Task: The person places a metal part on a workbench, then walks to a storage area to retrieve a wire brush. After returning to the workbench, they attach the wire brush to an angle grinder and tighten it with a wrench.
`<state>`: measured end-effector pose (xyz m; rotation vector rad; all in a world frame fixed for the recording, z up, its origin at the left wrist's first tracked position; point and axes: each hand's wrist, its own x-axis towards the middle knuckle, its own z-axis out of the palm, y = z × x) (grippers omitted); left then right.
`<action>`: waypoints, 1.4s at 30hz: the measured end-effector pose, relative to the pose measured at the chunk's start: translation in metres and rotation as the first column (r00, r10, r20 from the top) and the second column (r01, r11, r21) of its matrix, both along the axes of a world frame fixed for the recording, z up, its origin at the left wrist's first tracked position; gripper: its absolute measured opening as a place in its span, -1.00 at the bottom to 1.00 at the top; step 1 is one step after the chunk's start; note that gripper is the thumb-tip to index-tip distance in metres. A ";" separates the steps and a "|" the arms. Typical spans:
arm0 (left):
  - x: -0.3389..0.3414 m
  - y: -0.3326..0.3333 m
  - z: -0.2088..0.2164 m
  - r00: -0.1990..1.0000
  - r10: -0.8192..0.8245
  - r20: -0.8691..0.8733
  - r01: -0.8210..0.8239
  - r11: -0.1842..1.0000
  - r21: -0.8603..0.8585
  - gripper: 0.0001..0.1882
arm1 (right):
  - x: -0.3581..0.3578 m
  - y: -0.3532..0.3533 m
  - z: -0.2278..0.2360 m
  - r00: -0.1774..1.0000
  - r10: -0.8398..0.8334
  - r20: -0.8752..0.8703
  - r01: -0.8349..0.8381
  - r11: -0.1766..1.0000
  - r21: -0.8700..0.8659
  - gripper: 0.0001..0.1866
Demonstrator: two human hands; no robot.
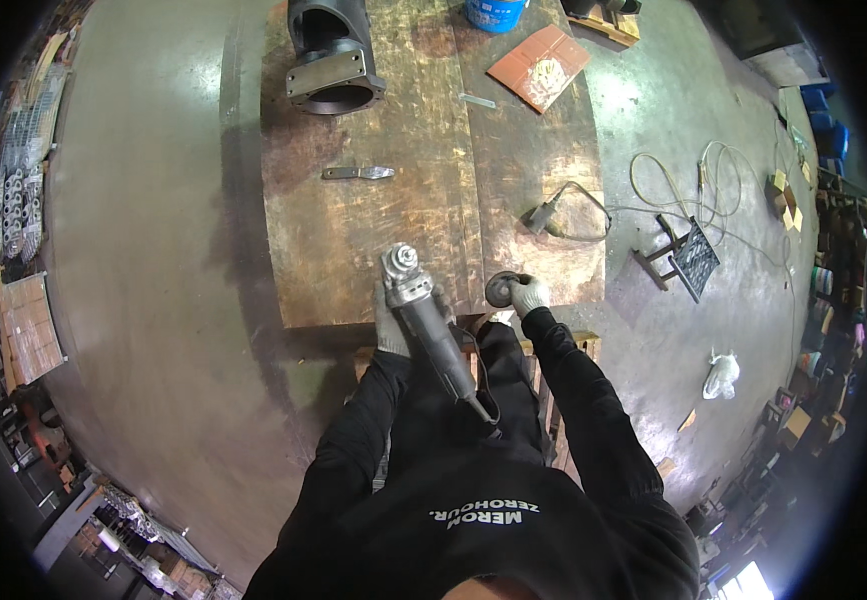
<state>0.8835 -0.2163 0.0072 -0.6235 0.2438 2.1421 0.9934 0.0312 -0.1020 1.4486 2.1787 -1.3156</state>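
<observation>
An angle grinder [436, 338] with a dark grey body is held up at the table's near edge. Its silvery head points away from me, and the bare spindle faces up with no disc on it. My left hand [391, 328], in a pale glove, is closed around the grinder's body just behind the head. My right hand [532, 296], gloved too, grips a round dark grinding disc [501, 289] by its right side, apart from the grinder. The grinder's cord [484, 375] hangs down toward my lap.
On the worn wooden table [384, 225] lie a scraper [359, 173], a plug with cord [542, 218] and a reddish board [529, 75]. A large metal casting [334, 75] and blue bucket [495, 14] stand farther back. A stool [692, 262], looped cable and white bag [722, 376] are on the right floor.
</observation>
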 end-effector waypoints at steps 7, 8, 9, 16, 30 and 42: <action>-0.008 -0.007 -0.026 0.999 0.011 -0.050 -0.019 0.984 -0.175 -0.12 | -0.073 0.014 -0.039 0.915 -0.052 -0.399 0.067 0.998 0.022 -0.72; -0.008 -0.007 -0.030 0.997 0.011 -0.078 -0.023 0.988 -0.152 -0.12 | -0.079 0.016 -0.039 0.936 -0.021 -0.352 0.057 0.994 0.092 -0.74; -0.008 -0.006 -0.032 0.998 0.013 -0.054 -0.022 0.986 -0.166 -0.12 | -0.085 0.017 -0.040 0.935 0.010 -0.356 0.045 0.988 0.147 -0.76; -0.004 -0.001 -0.043 0.999 -0.003 0.055 0.009 0.993 -0.115 -0.08 | -0.049 0.016 -0.057 0.907 -0.134 -0.400 0.138 0.990 -0.020 -0.73; -0.003 0.003 -0.035 0.996 -0.042 0.080 0.047 0.997 -0.064 -0.07 | -0.063 0.012 -0.060 0.696 -0.655 -0.296 0.393 0.692 -0.605 -0.70; 0.002 0.006 -0.042 0.989 -0.068 0.132 0.086 0.987 -0.135 -0.08 | 0.033 -0.049 -0.013 0.879 -0.467 -0.094 0.269 0.650 -0.711 -0.74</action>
